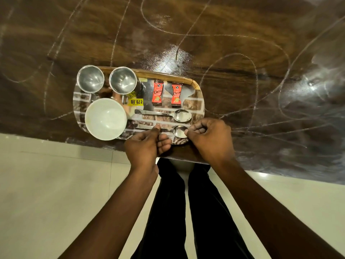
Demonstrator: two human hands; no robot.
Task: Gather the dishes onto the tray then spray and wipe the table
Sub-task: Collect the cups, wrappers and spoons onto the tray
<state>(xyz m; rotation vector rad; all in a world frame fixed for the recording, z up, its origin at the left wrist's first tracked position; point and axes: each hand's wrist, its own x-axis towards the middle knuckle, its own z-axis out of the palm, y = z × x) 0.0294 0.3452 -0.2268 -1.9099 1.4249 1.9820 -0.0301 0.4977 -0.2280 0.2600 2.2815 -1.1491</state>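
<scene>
A rectangular tray point(168, 74) lies at the near edge of the dark wooden table point(242, 43). On it stand two steel cups point(90, 79) point(122, 81) and a white bowl point(105, 118). Two red sachets point(157, 92) point(176, 94) and two spoons also lie on it. The far spoon point(168, 114) lies free. The near spoon point(178, 130) lies at the tray's front edge. My left hand point(143, 146) pinches its handle, and my right hand point(211, 139) pinches the tip of its bowl with curled fingers.
White scribbled lines and smears cover the tabletop all around the tray. The table's near edge runs just under my hands. Below it are pale floor tiles point(46, 184) and my legs in black trousers point(168, 202).
</scene>
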